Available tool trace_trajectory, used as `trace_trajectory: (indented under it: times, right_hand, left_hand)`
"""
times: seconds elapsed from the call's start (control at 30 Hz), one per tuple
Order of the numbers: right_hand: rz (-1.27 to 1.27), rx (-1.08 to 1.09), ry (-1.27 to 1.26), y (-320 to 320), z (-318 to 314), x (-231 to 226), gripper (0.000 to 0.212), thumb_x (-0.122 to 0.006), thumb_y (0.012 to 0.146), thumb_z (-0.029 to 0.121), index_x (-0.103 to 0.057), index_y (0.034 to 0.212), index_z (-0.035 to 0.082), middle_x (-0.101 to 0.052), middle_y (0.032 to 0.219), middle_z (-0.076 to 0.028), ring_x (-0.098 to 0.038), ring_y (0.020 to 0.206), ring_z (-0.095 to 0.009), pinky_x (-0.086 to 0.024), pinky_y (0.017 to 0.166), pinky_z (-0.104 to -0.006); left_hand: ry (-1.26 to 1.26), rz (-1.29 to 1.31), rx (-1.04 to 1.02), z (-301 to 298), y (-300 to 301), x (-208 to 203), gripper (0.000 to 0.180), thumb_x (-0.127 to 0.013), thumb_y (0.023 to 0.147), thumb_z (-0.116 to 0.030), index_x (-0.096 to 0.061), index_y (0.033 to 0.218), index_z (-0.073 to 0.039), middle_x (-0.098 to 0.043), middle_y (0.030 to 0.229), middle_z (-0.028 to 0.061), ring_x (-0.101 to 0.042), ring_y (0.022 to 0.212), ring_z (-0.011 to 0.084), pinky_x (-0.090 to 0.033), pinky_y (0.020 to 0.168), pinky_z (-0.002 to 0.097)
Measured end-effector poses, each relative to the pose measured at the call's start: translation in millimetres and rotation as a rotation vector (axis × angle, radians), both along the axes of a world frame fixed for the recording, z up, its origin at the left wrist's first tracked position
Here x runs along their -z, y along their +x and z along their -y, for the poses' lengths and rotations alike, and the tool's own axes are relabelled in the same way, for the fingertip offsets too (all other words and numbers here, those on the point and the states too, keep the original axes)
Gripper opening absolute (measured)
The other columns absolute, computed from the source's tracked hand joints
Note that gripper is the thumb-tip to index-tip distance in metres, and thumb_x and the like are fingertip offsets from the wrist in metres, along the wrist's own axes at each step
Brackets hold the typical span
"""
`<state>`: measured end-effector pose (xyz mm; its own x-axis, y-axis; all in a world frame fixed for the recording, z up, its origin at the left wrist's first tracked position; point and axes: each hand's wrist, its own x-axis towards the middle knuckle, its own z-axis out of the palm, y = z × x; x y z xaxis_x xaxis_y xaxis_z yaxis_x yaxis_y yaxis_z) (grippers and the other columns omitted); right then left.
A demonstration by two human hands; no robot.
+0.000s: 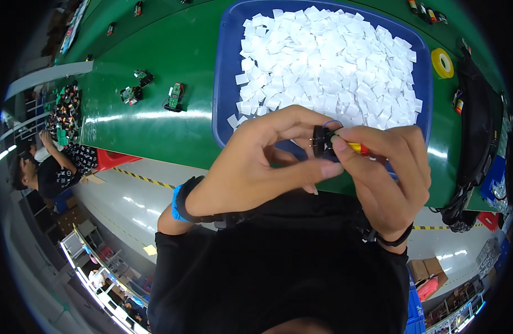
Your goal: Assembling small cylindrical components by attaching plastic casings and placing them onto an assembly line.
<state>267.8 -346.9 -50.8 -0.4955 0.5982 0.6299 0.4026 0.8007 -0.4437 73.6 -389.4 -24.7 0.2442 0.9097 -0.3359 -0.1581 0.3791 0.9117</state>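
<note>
Between my hands, over the near edge of a blue tray [216, 106], is a small electronic assembly [320, 141]. It has a black plug-like part with metal pins, a thin blue wire and a red-and-yellow cylinder. My left hand [251, 161] curls around the black part, index finger behind it and thumb in front. With thumb and forefinger pinched, my right hand [387, 167] grips the wire side of the same assembly. My fingers hide part of it. White square pieces [329, 67] fill the tray.
Several circuit-board assemblies, one of them a green board [174, 97], lie left of the tray on the green table [156, 55]. To the right are a yellow tape roll [442, 63] and a black bag [479, 122]. A person [50, 164] sits far left beside piled parts [64, 114].
</note>
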Motion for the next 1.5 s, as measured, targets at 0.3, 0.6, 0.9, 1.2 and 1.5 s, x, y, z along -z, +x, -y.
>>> trace_trajectory:
  times: [0.3, 0.6, 0.9, 1.2, 1.5]
  right_hand:
    - [-0.238, -0.036, -0.694, 32, -11, -24, 0.034, -0.088, 0.070, 0.010, -0.068, 0.094, -0.002, -0.066, 0.077, -0.008, -0.058, 0.067, -0.012, -0.044, 0.054, -0.0246]
    - [-0.380, -0.047, -0.586, 28, -5, -4, 0.026, -0.083, 0.078, 0.004, -0.068, 0.097, -0.006, -0.067, 0.079, -0.010, -0.062, 0.063, -0.013, -0.045, 0.050, -0.0225]
    - [-0.525, -0.078, -0.740, 33, 5, 5, 0.025, -0.076, 0.086, 0.002, -0.067, 0.106, -0.009, -0.068, 0.085, -0.014, -0.062, 0.062, -0.012, -0.046, 0.051, -0.0207]
    - [-0.510, -0.169, -0.872, 45, -4, -2, 0.013, -0.069, 0.088, -0.002, -0.063, 0.097, -0.010, -0.062, 0.083, -0.010, -0.061, 0.065, -0.010, -0.049, 0.051, -0.0225]
    - [-0.596, -0.249, -1.184, 49, -5, -7, 0.009, -0.066, 0.091, -0.002, -0.063, 0.093, -0.011, -0.059, 0.084, -0.011, -0.060, 0.058, -0.012, -0.050, 0.049, -0.0231]
  left_hand:
    - [0.054, 0.124, -0.079, -12, 4, 2, 0.032, -0.066, 0.092, 0.004, -0.055, 0.122, 0.008, -0.065, 0.119, 0.0212, -0.070, 0.089, 0.0177, -0.062, 0.060, 0.0250]
    - [0.198, 0.004, -0.089, -9, 21, 8, 0.037, -0.065, 0.090, 0.008, -0.054, 0.126, 0.011, -0.063, 0.121, 0.0244, -0.070, 0.092, 0.0218, -0.063, 0.063, 0.0268]
    - [0.296, -0.062, -0.109, -6, 32, 6, 0.038, -0.066, 0.090, 0.008, -0.055, 0.126, 0.011, -0.064, 0.119, 0.0242, -0.072, 0.089, 0.0229, -0.063, 0.064, 0.0273]
    - [0.635, -0.380, -0.083, -10, 40, 17, 0.040, -0.075, 0.082, 0.005, -0.063, 0.120, 0.007, -0.068, 0.118, 0.0212, -0.070, 0.082, 0.0184, -0.057, 0.061, 0.0232]
    - [0.808, -0.547, -0.098, -9, 44, 12, 0.040, -0.079, 0.075, 0.003, -0.069, 0.114, 0.002, -0.073, 0.111, 0.0147, -0.067, 0.079, 0.0216, -0.051, 0.065, 0.0263]
